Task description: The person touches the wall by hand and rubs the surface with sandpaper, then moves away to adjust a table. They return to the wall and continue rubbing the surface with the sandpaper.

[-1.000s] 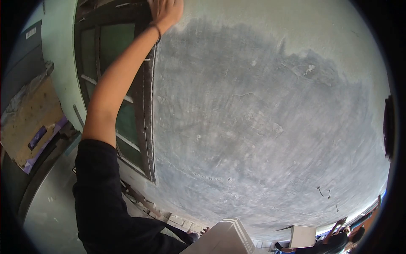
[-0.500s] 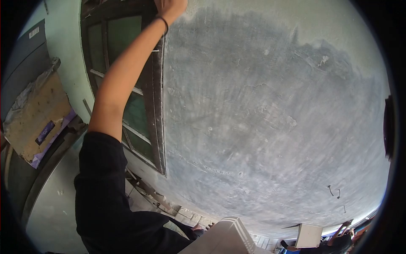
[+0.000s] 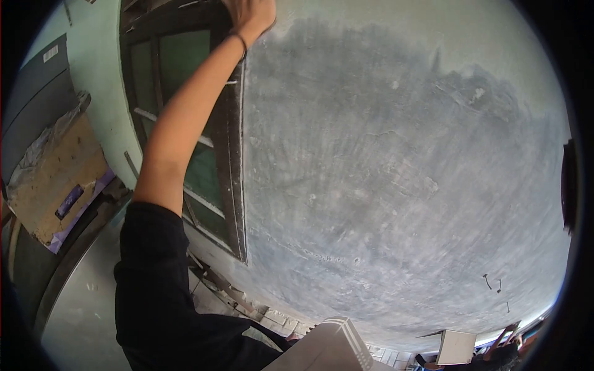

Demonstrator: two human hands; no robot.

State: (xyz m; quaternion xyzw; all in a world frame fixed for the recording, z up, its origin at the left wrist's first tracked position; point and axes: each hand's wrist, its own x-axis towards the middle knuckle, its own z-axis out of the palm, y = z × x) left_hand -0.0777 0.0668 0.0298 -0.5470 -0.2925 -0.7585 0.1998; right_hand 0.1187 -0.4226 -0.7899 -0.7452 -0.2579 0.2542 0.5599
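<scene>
A broad grey plastered wall (image 3: 396, 185) fills most of the view, its upper part paler. Left of it stands a dark window frame (image 3: 232, 161) with green panes. The person's left hand (image 3: 250, 15), arm raised in a black sleeve (image 3: 154, 290), presses at the wall's top edge beside the frame; the step in hand looks like rubbing or smoothing the surface there, and a further stroke would call for steady pressure. Whether the fingers grip anything cannot be told, as the frame crops them. The right hand is out of sight. No containers show.
</scene>
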